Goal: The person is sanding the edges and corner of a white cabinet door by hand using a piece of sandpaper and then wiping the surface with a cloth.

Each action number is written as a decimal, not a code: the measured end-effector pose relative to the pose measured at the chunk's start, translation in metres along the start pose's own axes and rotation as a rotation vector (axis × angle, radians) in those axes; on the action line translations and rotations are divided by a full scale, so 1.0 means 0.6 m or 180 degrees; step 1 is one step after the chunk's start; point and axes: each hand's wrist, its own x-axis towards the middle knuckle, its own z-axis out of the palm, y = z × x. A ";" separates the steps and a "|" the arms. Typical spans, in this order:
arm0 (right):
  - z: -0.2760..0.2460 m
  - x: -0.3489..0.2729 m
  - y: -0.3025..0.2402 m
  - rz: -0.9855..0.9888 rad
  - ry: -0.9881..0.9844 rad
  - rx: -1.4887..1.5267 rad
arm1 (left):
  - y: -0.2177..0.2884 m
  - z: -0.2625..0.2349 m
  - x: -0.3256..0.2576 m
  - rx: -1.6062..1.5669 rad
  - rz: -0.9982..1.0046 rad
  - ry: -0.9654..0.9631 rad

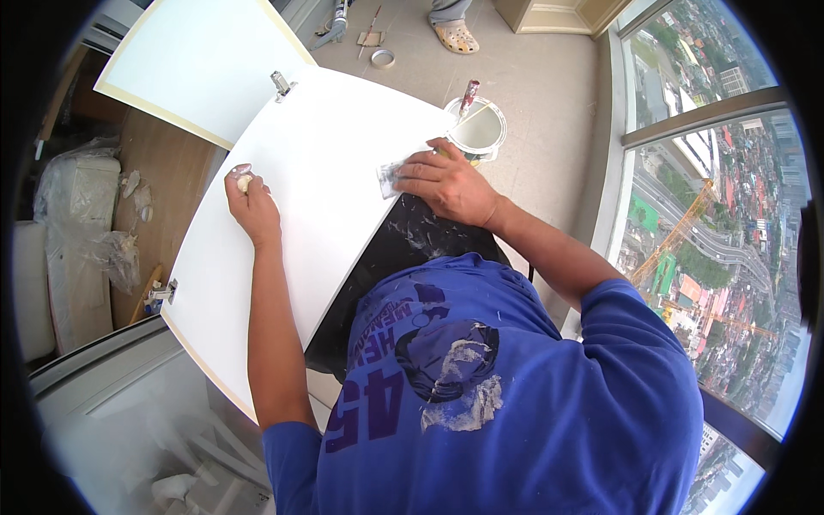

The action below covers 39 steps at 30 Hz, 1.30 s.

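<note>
A large white cabinet door (326,172) with metal hinges lies slanted before me, its near edge at my lap. My right hand (451,184) rests at the door's right edge, fingers closed on a putty knife. The knife's smeared, greyish flat blade (390,180) is against the door surface, and a bit of yellowish handle shows by the fingers. Over the door's left side, my left hand (252,206) is closed around a small cream-coloured lump (245,183); its fingertips are whitish. What the lump is I cannot make out.
Beyond the door's right edge stands a white bucket (499,129) with a red-handled tool in it. A second white panel (202,64) adjoins at the far left. Another person's clog (455,37) and a tape roll (383,58) are on the tiled floor. Windows line the right.
</note>
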 end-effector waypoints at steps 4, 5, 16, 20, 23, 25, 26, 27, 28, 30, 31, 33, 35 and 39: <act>-0.023 -0.071 0.178 0.1110 0.0733 -0.1187 | -0.017 -0.002 0.007 -0.0239 -0.0029 -0.0091; -0.025 -0.068 0.187 0.1173 0.0985 -0.1157 | -0.018 -0.014 0.007 -0.0220 -0.0032 -0.0037; 0.022 0.090 -0.004 0.2050 -0.0003 0.2436 | -0.005 -0.008 0.001 -0.0007 -0.0146 -0.0051; 0.010 0.160 -0.056 0.1049 -0.1200 0.1320 | 0.015 -0.020 0.006 -0.0203 -0.0397 0.0164; 0.045 0.185 -0.066 0.0756 -0.1461 0.1867 | 0.042 -0.062 0.026 -0.0221 -0.0466 0.0004; 0.044 0.192 -0.080 0.0538 -0.1524 0.1827 | 0.118 -0.125 0.039 -0.0080 -0.0854 -0.0078; 0.038 0.196 -0.085 0.0430 -0.1517 0.1804 | 0.161 -0.163 0.036 0.0237 -0.0577 -0.0150; 0.029 0.197 -0.094 0.0182 -0.1293 0.1693 | 0.183 -0.213 0.032 0.0695 -0.0143 -0.0039; 0.029 0.200 -0.095 0.0143 -0.1429 0.1760 | 0.199 -0.262 0.020 0.1170 0.0256 0.0038; 0.026 0.195 -0.076 0.0271 -0.1611 0.1814 | 0.267 -0.320 -0.044 0.2137 -0.0023 0.0095; 0.022 0.201 -0.087 0.0383 -0.1796 0.1849 | 0.255 -0.362 -0.080 0.2997 0.0284 0.0260; 0.026 0.201 -0.118 -0.0140 -0.1622 0.1625 | 0.197 -0.451 -0.163 0.4316 0.0643 0.0395; 0.035 0.208 -0.147 -0.0286 -0.1728 0.1601 | 0.174 -0.481 -0.214 0.4765 0.0460 0.0286; 0.079 0.231 -0.237 -0.0926 -0.1656 0.1797 | 0.153 -0.469 -0.265 0.4850 0.0207 0.0105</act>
